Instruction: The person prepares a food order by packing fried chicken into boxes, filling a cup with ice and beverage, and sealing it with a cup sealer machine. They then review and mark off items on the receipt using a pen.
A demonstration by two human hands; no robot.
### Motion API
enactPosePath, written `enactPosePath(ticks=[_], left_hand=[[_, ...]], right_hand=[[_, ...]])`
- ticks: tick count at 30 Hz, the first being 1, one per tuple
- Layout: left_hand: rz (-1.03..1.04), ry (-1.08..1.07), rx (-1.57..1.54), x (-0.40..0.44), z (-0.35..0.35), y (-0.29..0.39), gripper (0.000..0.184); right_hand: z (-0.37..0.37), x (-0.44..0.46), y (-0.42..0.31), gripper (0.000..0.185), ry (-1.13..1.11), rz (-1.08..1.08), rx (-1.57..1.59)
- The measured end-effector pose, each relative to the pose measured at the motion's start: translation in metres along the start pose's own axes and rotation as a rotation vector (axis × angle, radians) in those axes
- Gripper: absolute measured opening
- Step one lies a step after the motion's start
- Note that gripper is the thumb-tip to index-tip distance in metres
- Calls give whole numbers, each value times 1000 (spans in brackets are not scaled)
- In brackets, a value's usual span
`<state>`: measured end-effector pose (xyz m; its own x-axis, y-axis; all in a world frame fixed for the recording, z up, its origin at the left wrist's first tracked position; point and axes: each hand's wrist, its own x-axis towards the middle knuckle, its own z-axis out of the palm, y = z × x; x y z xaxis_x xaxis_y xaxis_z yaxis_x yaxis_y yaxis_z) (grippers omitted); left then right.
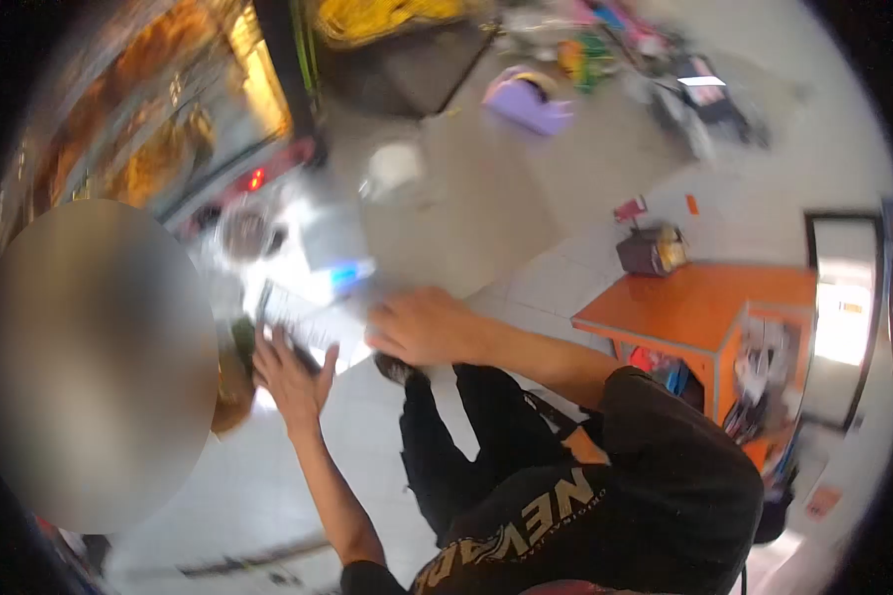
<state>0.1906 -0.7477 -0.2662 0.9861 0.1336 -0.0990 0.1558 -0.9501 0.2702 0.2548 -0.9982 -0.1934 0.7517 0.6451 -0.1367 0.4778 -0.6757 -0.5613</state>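
A white sheet or open book (318, 322) with faint printed lines lies on a bright surface in front of me. My left hand (293, 382) rests at its near left edge, fingers spread and thumb apart. At the right edge of the sheet is my right hand (422, 325), its fingers curled down and blurred by motion. Whatever its fingers hold, if anything, is hidden. Just beyond the sheet lies a small blue and white item (345, 276), and a round, clear-looking container (248, 233) stands farther left.
A lit glass display case (149, 129) with a red digit stands at the upper left. A purple tape dispenser (529, 99) and a white round item (395, 165) sit on the grey-brown counter (486, 198). An orange desk (679, 302) is at right. A blurred oval covers the left side.
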Motion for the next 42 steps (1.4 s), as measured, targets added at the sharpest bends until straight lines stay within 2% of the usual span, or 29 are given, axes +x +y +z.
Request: enactPosePath(ticks=[2,4,5,7,8,10,12,14,15,16,17,18,19,21,22,23,25,28,31,32,35,37,39,41,42], left_hand=[[37,81,31,-4,5,-4,104],[-3,-31,61,-1,2,-7,109],[8,-45,82,3,-5,-2,114],[34,-20,156,4,3,-10,125],[-19,-42,189,5,0,-3,130],[-24,21,219,5,-14,20,130],[-66,53,242,10,-36,81,116],[68,83,208,22,-31,136,101],[128,83,191,26,-30,172,93],[164,69,104,32,-32,229,74],[231,25,31,41,-26,274,70],[295,-15,-41,50,-16,316,67],[345,-32,-88,59,-4,360,64],[319,-139,-228,73,19,440,58],[305,-170,-301,81,27,480,53],[303,-199,-330,90,31,515,51],[263,-257,-372,103,31,569,48],[171,-290,-380,117,38,606,47],[111,-302,-352,133,38,630,46],[130,-302,-360,140,36,638,45],[194,-284,-391,170,29,661,40],[231,-306,-477,197,19,688,38],[300,-305,-555,227,17,716,39],[451,-249,-610,268,10,756,45],[480,-194,-655,289,4,783,48]], right_hand=[[-4,-65,30,37,-103,106,-18],[-19,-131,60,36,-234,238,5],[-45,-158,59,36,-322,409,-7],[-37,-223,105,39,-412,547,-32],[-45,-252,120,40,-436,606,-58],[-74,-301,152,40,-432,751,22],[-123,-335,193,36,-262,787,272],[-178,-352,282,30,-134,731,461],[-246,-341,306,27,-15,693,468],[-293,-333,357,25,62,669,288],[-351,-315,407,23,150,674,221],[-390,-301,472,21,401,576,246],[-451,-276,525,20,452,549,3],[-526,-234,678,18,752,364,-129],[-563,-211,721,18,878,357,-291],[-599,-190,761,18,827,470,-377],[-648,-159,867,15,667,532,-628],[-672,-118,920,18,440,671,-858],[-671,-100,985,22,188,664,-954],[-673,-95,988,22,109,668,-975],[-697,-87,975,22,155,731,-874],[-724,-95,896,33,134,573,-956],[-736,-106,860,36,64,604,-876],[-733,-121,780,46,107,509,-582],[-727,-128,745,42,107,399,-489]])
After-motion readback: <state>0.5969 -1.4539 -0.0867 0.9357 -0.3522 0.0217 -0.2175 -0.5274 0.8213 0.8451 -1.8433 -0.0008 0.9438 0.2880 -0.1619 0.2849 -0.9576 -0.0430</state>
